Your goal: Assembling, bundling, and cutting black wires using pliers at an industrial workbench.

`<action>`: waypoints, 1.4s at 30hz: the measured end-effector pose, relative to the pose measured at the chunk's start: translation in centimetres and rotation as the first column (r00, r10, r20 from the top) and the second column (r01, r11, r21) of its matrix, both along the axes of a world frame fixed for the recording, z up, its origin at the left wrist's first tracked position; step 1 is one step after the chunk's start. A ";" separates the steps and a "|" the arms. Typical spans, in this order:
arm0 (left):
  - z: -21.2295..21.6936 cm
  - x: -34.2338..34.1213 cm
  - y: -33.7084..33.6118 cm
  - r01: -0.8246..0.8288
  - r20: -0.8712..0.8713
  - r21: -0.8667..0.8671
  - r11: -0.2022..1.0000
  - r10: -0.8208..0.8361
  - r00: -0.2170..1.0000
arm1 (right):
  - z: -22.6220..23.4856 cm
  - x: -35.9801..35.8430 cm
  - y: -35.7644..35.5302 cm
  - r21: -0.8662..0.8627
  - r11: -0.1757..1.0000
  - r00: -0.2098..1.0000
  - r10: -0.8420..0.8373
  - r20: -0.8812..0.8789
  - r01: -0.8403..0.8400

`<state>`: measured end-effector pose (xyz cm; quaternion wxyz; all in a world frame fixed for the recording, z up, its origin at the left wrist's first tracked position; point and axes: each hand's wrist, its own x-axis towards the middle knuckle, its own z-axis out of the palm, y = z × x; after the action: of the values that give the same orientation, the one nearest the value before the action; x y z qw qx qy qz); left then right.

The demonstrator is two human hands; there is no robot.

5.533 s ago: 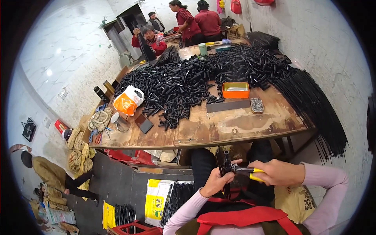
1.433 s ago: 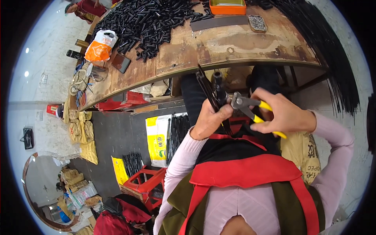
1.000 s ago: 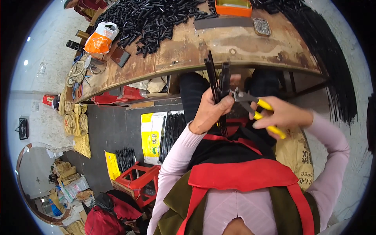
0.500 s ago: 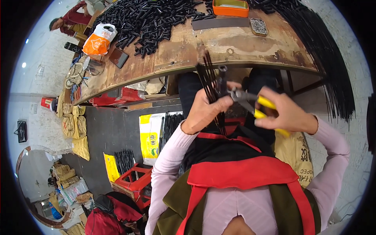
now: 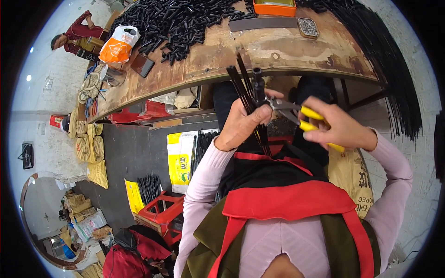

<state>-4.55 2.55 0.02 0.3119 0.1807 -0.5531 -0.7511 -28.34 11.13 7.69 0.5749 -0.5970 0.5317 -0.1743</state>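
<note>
My left hand is closed around a bundle of thin black rods, which stick out above and below the fist. A short black tube with an open end stands upright beside them, held by the same thumb and fingers. My right hand grips pliers with yellow handles. Their metal jaws reach the lower part of the tube, next to my left thumb. Whether the jaws clamp on the tube or on a rod, I cannot tell.
Ahead, a worn wooden table bears a heap of black tubes, an orange tin, a small tray, and long black rods overhanging its right end. A red stool stands lower left. Another person is at far left.
The black tube has come more upright and the pliers' jaws now sit lower against it. My right hand has moved slightly. The other person's arm has shifted.
</note>
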 end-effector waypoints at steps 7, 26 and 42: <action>-0.5 0.5 -0.1 0.019 -0.010 -0.018 1.000 -0.019 1.000 | -4.4 2.1 0.5 0.013 0.993 0.990 -0.119 0.079 0.118; -1.3 0.7 -0.3 0.087 -0.116 0.000 0.996 -0.086 0.989 | -1.8 0.3 -1.1 0.338 0.927 0.931 0.028 0.364 -0.160; 0.2 1.7 4.9 -0.115 0.106 -0.115 0.987 0.127 0.986 | 1.7 -0.8 -0.2 0.607 0.756 0.969 0.166 0.184 -0.245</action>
<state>-2.84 7.47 0.22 0.3347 0.2391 -0.5977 -0.6881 -29.16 10.94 9.42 0.7862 -0.4156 0.4554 0.0411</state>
